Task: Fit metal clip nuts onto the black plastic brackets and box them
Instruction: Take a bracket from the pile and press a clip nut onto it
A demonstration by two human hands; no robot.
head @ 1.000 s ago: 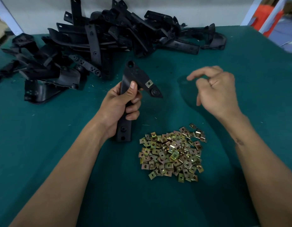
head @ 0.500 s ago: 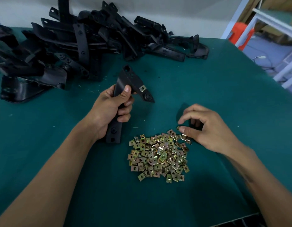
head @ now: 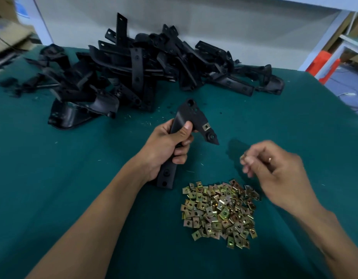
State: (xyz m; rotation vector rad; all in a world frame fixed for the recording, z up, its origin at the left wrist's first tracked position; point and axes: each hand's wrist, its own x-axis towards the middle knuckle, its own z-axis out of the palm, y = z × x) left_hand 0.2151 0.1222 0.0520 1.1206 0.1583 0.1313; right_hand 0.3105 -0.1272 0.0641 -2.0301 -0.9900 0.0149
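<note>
Left hand [head: 164,150] gripping bracket [head: 186,125] upright, one nut [head: 206,126] already on its right arm. Right hand [head: 274,170] just right, pinching clip nut [head: 242,157]; feed leftward.

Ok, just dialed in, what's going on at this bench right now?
A person is fitting clip nuts onto black plastic brackets. The left hand grips one bracket upright above the green table; that bracket already carries one fitted clip nut on its side arm. The right hand is raised above the loose clip nut pile, pinching what looks like a single nut, though it is blurred. More brackets lie heaped at the table's far side.
</note>
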